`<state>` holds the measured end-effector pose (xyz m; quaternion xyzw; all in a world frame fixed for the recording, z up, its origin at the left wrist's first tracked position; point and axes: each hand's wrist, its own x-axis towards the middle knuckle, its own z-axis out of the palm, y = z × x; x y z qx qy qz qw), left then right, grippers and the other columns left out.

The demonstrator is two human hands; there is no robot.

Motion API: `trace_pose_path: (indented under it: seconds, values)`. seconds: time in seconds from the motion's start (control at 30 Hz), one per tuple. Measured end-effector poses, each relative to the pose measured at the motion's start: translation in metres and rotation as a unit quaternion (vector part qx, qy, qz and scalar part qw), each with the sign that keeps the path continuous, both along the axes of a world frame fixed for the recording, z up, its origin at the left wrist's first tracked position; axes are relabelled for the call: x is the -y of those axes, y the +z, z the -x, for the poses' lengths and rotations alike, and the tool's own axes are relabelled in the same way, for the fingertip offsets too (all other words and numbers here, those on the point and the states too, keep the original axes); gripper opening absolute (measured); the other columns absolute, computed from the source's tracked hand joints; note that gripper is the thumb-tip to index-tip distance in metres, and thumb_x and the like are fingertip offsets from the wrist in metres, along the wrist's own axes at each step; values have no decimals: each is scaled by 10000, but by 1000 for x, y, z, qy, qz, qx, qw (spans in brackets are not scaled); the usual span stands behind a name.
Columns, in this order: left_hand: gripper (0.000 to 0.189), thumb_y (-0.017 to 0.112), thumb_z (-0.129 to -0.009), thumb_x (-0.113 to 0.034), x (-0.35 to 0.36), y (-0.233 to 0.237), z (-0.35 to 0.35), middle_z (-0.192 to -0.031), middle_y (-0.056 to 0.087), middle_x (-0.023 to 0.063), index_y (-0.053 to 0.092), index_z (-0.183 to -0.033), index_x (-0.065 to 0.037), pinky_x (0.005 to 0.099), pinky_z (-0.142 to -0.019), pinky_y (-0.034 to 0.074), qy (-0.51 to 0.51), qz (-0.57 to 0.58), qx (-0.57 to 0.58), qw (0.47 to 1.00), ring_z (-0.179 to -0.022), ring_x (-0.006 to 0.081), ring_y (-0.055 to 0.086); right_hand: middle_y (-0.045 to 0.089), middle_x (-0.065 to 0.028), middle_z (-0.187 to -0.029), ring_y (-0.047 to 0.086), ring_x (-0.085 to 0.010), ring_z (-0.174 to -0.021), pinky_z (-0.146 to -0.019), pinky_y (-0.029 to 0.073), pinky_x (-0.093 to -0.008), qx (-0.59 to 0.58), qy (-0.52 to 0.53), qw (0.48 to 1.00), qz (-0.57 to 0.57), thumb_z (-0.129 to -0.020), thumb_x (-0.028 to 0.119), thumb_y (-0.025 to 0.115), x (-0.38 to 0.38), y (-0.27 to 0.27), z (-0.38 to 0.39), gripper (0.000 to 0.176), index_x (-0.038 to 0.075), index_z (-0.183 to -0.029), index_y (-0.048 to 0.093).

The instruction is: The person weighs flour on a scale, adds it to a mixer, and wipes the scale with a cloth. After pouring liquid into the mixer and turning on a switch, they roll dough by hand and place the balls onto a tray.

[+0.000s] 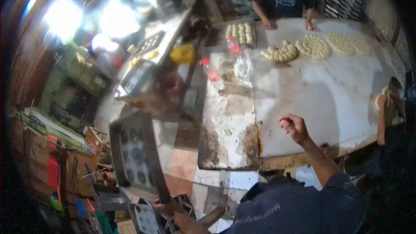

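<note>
Low in the view, my left hand (pixel 169 208) is closed on the lower corner of a dark baking tray (pixel 158 160). The tray is tilted steeply, and rows of round dark marks cover its inside. My right hand (pixel 295 129) is raised over the near part of the worktable (pixel 286 99), fingers curled together. Something small and reddish shows at its fingertips, too small to name. Another tray (pixel 146 219) with round marks lies below the held one, partly hidden by my left hand and arm.
Across the table, a person (pixel 284 0) stands behind several groups of dough pieces (pixel 312 46). A tray of dough balls (pixel 240 33) and red-capped bottles (pixel 211 70) stand at the table's left. Another person's arm (pixel 381 119) reaches dough at right. A bench with trays (pixel 138 76) is at left.
</note>
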<state>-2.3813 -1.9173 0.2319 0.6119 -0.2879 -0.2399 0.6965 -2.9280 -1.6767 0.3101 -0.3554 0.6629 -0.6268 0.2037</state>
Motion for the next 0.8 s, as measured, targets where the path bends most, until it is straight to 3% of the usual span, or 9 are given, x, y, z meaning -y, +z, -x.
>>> trace_pose_path:
  seconds: [0.17,0.27,0.33,0.37,0.47,0.53,0.6,0.73,0.8]
  values:
    - [166,481,-828,-172,-47,3,36,-680,492,74,459,-702,-67,316,-621,410,-162,15,-76,984,-609,185,469,617,-48,-754,584,-92,-640,-577,489,-239,21,60,998,9,-835,229,561,-19,-7,-46,267,-9,-950,604]
    - [191,467,-833,-166,-77,-7,57,-653,476,60,442,-664,-79,305,-628,405,-267,6,-144,953,-596,173,456,617,-116,-945,613,-175,-905,-770,509,-302,-19,162,985,-52,-837,181,621,-6,-34,-83,467,-38,-1226,484]
    - [212,457,-836,-162,-95,-18,65,-635,466,51,431,-639,-87,297,-633,402,-343,5,-200,918,-588,165,448,491,-211,-1237,506,-257,-1145,-922,456,-342,71,180,981,5,-850,244,643,11,-48,-121,715,-33,-1390,264]
    - [223,452,-838,-159,-105,-21,70,-626,461,46,425,-627,-91,293,-636,400,-382,-1,-228,896,-584,161,443,254,-267,-1425,335,-330,-1296,-1041,345,-383,50,199,979,-14,-855,279,644,13,-38,-133,845,-46,-1425,112]
    - [204,461,-757,-85,-146,32,109,-603,398,25,359,-584,-117,290,-575,429,-423,-175,-225,860,-536,134,414,148,-278,-1468,184,-349,-1364,-1109,193,-421,-55,130,989,47,-874,364,596,32,-29,-164,862,-117,-1396,107]
    - [219,471,-770,-137,-136,-19,110,-601,352,8,337,-598,-113,300,-522,351,-466,-110,-209,853,-513,140,370,218,-283,-1441,233,-329,-1349,-1094,236,-405,-27,47,998,-45,-872,406,580,27,-8,-178,830,-126,-1375,189]
    - [242,483,-830,-213,-137,-43,120,-596,337,-6,362,-638,-126,292,-532,339,-402,-135,-249,871,-524,143,358,325,-264,-1388,321,-305,-1306,-1072,279,-393,198,185,961,54,-870,394,586,36,-59,-153,740,-101,-1343,305]
    - [175,490,-818,-181,-138,-73,141,-748,500,36,506,-907,-31,326,-677,455,-394,-130,-297,860,-655,173,491,430,-200,-1335,450,-258,-1217,-959,422,-341,60,163,982,77,-868,251,610,-2,-81,-133,438,4,-1220,526]
    - [130,518,-833,-181,-142,-77,141,-694,482,38,478,-827,-57,324,-644,448,-475,-145,-290,818,-626,160,477,624,-146,-1108,594,-215,-1024,-849,486,-333,24,134,990,-26,-850,201,615,-36,-50,-127,324,-8,-1097,603]
